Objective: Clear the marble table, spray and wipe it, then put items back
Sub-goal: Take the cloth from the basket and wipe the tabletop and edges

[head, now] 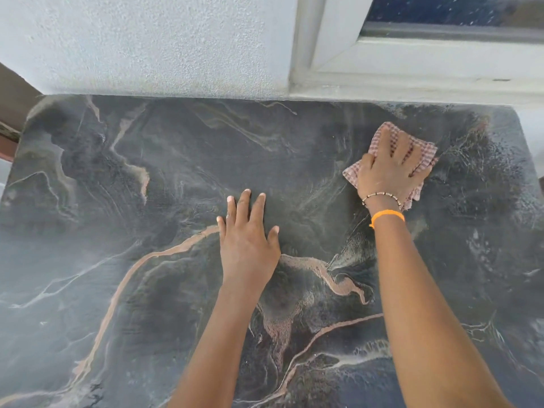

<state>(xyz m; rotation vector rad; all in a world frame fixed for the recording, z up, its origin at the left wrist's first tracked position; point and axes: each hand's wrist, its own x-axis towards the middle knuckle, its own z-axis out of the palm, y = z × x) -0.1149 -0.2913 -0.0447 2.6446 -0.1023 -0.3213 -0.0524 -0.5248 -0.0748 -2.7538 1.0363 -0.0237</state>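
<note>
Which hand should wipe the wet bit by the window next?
The right hand: it already presses the checked cloth beside that patch. The left hand lies flat on the marble table.

— What did the marble table [123, 178] look like?
— Dark grey stone with pale and rust-pink veins, filmed with fine droplets on its right side.
— And the cloth [424, 156]?
— A crumpled red-and-white checked rag, lying flat near the far right part of the top.
</note>
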